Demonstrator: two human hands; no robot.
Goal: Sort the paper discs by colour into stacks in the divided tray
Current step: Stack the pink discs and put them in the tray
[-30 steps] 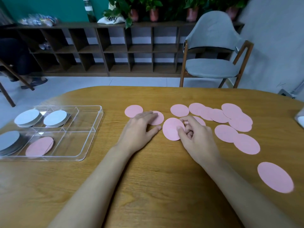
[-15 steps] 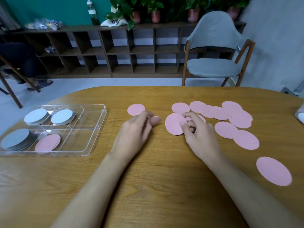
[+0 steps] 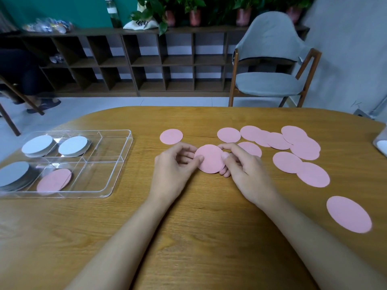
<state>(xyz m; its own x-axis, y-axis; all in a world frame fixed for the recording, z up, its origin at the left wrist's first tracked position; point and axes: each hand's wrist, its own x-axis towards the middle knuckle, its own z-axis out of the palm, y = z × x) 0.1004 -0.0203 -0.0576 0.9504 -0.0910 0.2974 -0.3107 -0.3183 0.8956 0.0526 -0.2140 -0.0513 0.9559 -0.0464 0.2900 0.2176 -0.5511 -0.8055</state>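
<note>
On the wooden table (image 3: 188,227), the left hand (image 3: 173,164) and right hand (image 3: 245,170) have met — both now pinch pink discs (image 3: 210,159) together between their fingertips, gathering for the tray (image 3: 117,164).

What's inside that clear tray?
The clear tray holds three stacks of grey discs and a pink disc. Discs beneath each top one are hidden.

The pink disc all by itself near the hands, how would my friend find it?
Start at the wooden table and find the clear divided tray on the left. Between the tray and the person's left hand lies one pink disc. Unlike the discs clustered at right, nothing touches or overlaps it.
</note>
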